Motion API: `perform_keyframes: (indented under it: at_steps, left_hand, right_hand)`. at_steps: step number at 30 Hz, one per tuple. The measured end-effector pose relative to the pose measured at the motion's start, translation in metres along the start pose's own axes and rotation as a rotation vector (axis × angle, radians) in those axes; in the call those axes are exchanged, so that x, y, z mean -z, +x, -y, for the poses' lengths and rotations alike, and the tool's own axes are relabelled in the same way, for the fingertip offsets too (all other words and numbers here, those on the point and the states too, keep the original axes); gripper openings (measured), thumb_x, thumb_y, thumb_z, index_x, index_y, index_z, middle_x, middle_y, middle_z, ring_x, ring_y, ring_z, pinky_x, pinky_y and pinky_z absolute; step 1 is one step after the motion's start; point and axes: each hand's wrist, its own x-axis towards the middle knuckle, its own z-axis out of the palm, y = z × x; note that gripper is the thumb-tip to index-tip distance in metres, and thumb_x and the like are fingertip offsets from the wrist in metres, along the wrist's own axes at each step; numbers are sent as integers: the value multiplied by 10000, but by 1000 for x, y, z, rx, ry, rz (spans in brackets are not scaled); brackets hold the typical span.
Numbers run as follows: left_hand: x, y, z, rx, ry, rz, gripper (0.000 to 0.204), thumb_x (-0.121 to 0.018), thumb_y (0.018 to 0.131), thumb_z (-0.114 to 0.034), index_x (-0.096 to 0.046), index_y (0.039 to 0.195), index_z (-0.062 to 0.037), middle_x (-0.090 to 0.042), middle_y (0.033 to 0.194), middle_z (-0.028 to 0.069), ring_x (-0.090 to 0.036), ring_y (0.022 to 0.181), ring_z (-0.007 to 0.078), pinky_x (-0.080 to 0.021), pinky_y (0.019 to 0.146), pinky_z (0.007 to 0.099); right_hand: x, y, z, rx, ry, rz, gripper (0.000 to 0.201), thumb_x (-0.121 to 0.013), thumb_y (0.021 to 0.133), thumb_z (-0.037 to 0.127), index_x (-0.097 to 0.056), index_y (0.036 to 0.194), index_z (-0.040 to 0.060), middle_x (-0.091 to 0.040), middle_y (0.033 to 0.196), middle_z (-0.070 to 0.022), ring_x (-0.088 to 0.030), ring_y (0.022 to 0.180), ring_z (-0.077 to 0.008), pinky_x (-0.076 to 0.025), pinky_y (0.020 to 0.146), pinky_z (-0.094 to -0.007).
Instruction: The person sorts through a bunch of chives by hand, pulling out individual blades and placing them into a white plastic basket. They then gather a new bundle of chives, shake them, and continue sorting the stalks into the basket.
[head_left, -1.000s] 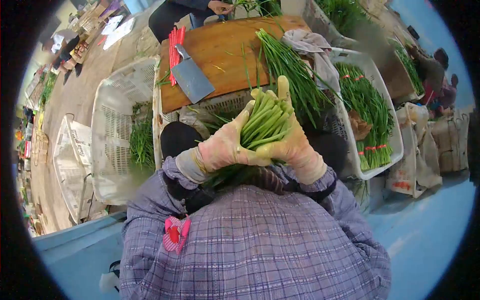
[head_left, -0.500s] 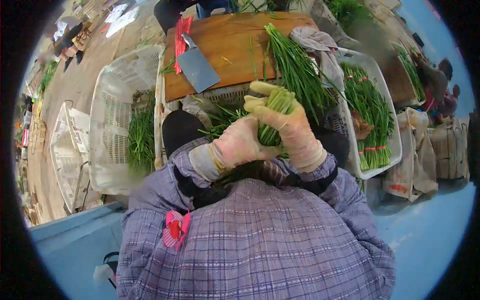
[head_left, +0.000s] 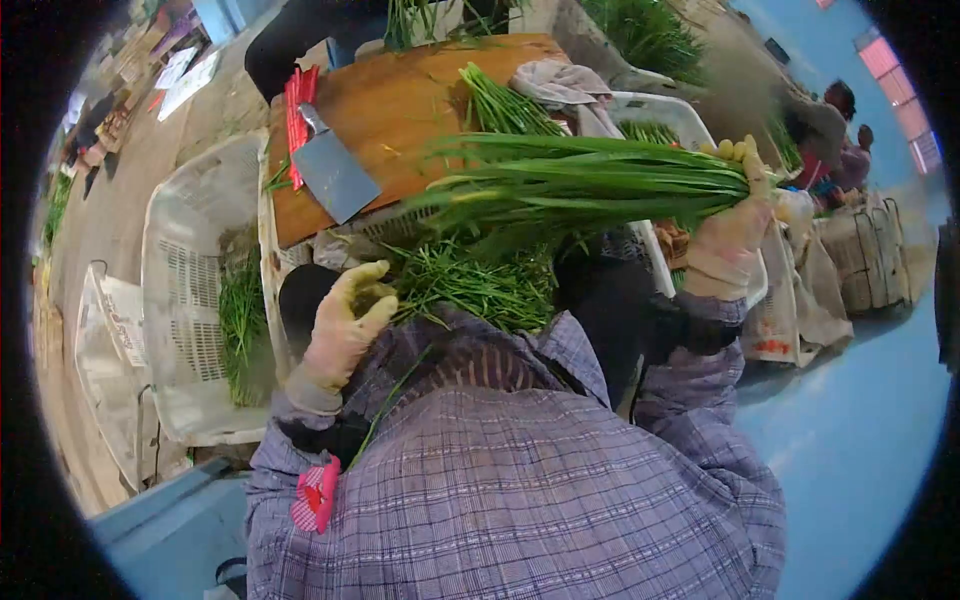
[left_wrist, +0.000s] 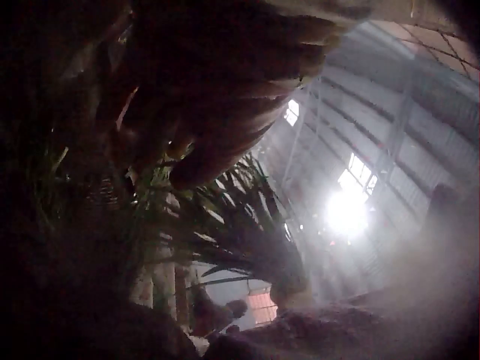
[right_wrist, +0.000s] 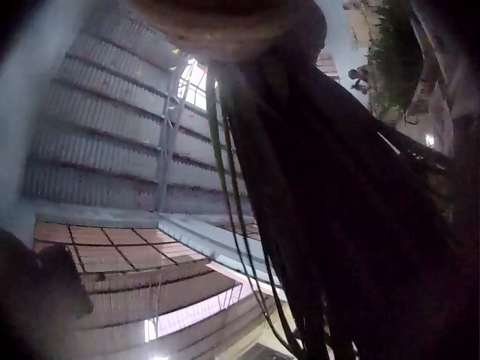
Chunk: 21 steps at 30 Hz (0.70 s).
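Observation:
My gloved right hand [head_left: 735, 220] grips a bunch of garlic chives [head_left: 600, 185] by its stem end, with the long flat leaves stretching leftward above my lap. In the right wrist view the leaves [right_wrist: 330, 210] hang as a dark spread below the hand. My gloved left hand [head_left: 345, 325] is apart from the bunch, thumb and fingers loosely bent with nothing between them. Beside it, a heap of loose green leaves [head_left: 470, 285] lies across my lap. The left wrist view is dark, with the hand [left_wrist: 232, 112] overlapping some leaves.
In front, a wooden board [head_left: 400, 100] carries a cleaver [head_left: 335, 178], red strips [head_left: 299, 110], another bunch of chives [head_left: 505, 105] and a cloth [head_left: 565, 85]. White crates stand left [head_left: 185, 300] and right [head_left: 690, 120]. A person [head_left: 310, 45] is across the board.
Both hands were around the upright bunch in front of my chest. The left hand has let go and moved left; the right hand has swung the bunch out to the right, laying it sideways.

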Motion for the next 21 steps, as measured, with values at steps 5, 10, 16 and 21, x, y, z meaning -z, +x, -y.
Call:
perform_keyframes:
  at_steps: [5, 10, 16, 21]
  left_hand:
    - [-8, -4, -20, -45, -78, -41, 259, -644, 868, -45, -604, 1116, 17, -653, 952, 39, -600, 845, 89, -490, 784, 236]
    - [-17, -1, -41, -115, -120, 3, 168, -620, 895, -37, -644, 1050, 25, -648, 819, 37, -585, 725, 74, -478, 670, 210]
    - [-28, 5, -43, -202, -177, -11, 175, -642, 874, -9, -650, 1048, 16, -636, 805, 21, -562, 700, 60, -462, 634, 204]
    - [-40, 11, -61, -494, 60, -271, 265, -726, 815, -36, -654, 1070, -28, -620, 828, 4, -533, 675, 58, -455, 615, 213]
  right_hand:
    - [11, -16, -11, 39, -4, -58, 245, -610, 876, 153, -602, 1085, 27, -630, 878, -83, -630, 845, -233, -538, 846, -437]
    - [28, -10, -21, -59, 82, -101, 218, -598, 862, 158, -627, 1040, 35, -657, 922, -118, -644, 878, -250, -514, 907, -493]
    - [57, -2, -28, -147, 199, 21, 229, -578, 880, 149, -626, 1073, 36, -665, 950, -110, -643, 870, -239, -508, 924, -488]
    - [55, -9, -31, -198, 203, -3, 229, -582, 887, 168, -629, 1071, 41, -671, 949, -102, -646, 876, -233, -511, 928, -470]
